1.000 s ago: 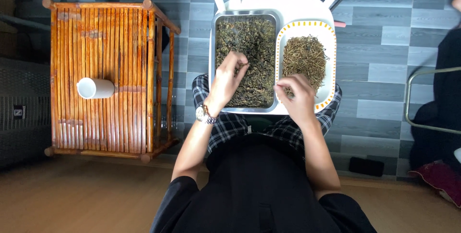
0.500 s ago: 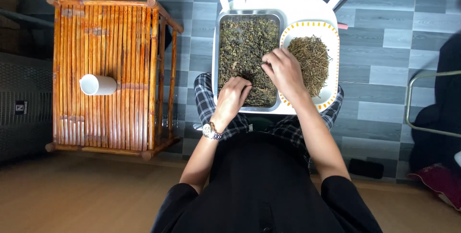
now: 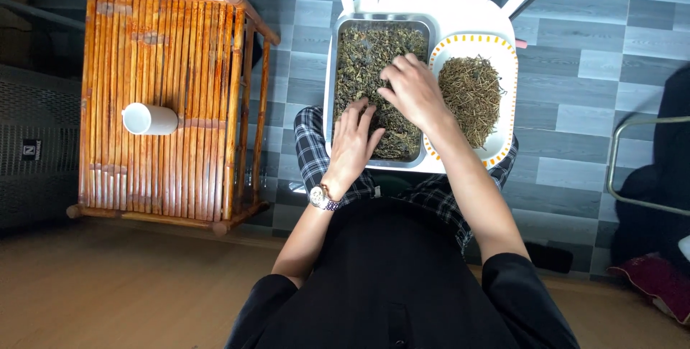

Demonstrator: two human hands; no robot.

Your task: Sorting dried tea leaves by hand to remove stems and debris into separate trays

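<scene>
A metal tray (image 3: pixel 332 69) full of dried dark-green leaves rests on a white plastic chair (image 3: pixel 460 4). Beside it on the right stands a white oval plate with a yellow rim (image 3: pixel 509 69), heaped with thin dried stems. My left hand (image 3: pixel 353 140), a watch on its wrist, lies flat on the leaves at the tray's near left, fingers spread. My right hand (image 3: pixel 413 90) hovers over the tray's right half, fingers curled down into the leaves; whether it pinches anything is hidden.
A bamboo side table (image 3: pixel 172 54) stands to the left with a white cup (image 3: pixel 149 119) lying on its side. A dark mesh object (image 3: pixel 36 148) sits at far left. A metal chair frame (image 3: pixel 632 162) and red cloth (image 3: pixel 658 284) are at right.
My right hand moved left from the stem plate to over the leaf tray. My left hand slid down toward the tray's near edge.
</scene>
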